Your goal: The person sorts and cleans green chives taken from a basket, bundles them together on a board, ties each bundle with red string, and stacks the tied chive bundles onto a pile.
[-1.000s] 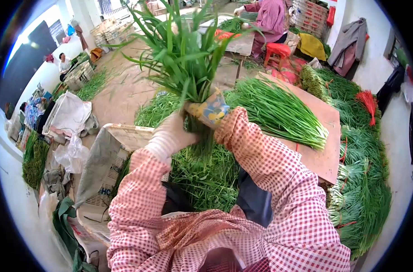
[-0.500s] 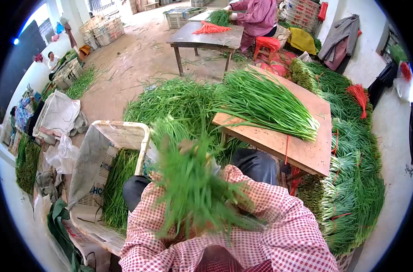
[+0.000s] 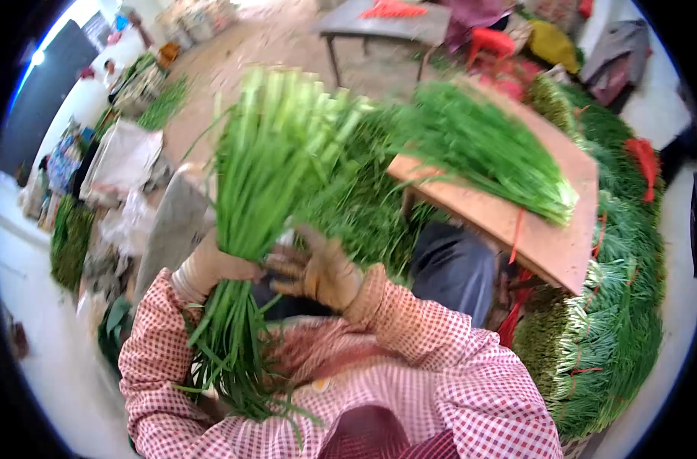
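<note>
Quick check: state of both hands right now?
Left hand: closed around the green bunch.
Right hand: open, fingers spread, close beside the bunch; contact can't be told.

The brown floor [image 3: 249,57] lies between white walls [image 3: 27,268], 1 bearing a dark panel [image 3: 50,92]. Beyond the wooden surface [image 3: 543,256] stand 1 dark table [image 3: 421,29] and 1 red stool [image 3: 492,42].

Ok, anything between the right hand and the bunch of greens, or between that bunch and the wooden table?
Nothing visible stands between the right hand and the bunch of greens. Toward the wooden table, the way over the loose greens looks open, though a pile of stalks covers much of its top.
</note>
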`<control>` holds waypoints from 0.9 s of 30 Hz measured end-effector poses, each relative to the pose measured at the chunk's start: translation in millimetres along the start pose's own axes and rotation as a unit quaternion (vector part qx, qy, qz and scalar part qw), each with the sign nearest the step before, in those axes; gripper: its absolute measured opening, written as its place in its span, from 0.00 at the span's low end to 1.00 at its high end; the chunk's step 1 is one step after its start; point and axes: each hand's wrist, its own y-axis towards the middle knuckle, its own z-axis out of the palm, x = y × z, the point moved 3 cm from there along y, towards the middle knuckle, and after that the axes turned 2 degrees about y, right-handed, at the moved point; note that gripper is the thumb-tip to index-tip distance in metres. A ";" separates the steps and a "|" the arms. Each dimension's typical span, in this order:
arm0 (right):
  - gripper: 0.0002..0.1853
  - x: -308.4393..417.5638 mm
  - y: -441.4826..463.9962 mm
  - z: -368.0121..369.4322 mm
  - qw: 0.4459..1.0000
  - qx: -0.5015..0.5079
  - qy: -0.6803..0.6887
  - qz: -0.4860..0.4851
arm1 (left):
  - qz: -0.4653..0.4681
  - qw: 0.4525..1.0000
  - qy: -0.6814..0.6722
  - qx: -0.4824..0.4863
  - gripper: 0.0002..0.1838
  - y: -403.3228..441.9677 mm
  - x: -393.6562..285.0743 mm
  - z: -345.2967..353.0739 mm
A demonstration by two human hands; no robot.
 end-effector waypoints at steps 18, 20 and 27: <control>0.15 46.6 40.2 -104.9 0.918 -0.360 -0.069 -0.147 | -0.100 0.991 -0.087 0.005 0.34 -67.7 140.6 107.8; 0.14 55.8 40.9 -105.2 0.912 -0.357 -0.172 -0.108 | -0.081 0.993 -0.086 -0.006 0.35 -67.9 149.2 110.0; 0.12 223.0 -0.7 -118.2 0.910 -0.290 -0.204 -0.213 | -0.103 0.989 -0.100 -0.025 0.42 -83.4 157.5 117.8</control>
